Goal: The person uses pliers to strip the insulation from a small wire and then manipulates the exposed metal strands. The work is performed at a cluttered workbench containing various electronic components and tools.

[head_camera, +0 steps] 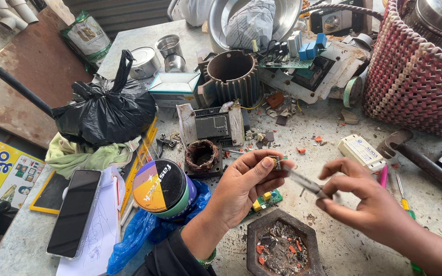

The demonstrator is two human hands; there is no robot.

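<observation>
My left hand (pixel 244 184) pinches a small electronic part (pixel 276 163) between thumb and fingers above the workbench. My right hand (pixel 367 202) grips metal tweezers (pixel 303 181), whose tips touch that small part. Under my left hand lies a small green circuit board (pixel 266 199) with yellow components. In front of both hands stands a dark hexagonal dish (pixel 281 246) filled with scraps and bits of wire.
A round multicoloured tin (pixel 160 188), a phone (pixel 74 212) on paper, a black plastic bag (pixel 106 110), a copper-wound coil (pixel 201 156), a motor housing (pixel 231 74), a woven basket (pixel 415 76), a white relay box (pixel 361 152) and screwdrivers (pixel 402 197) crowd the dusty bench.
</observation>
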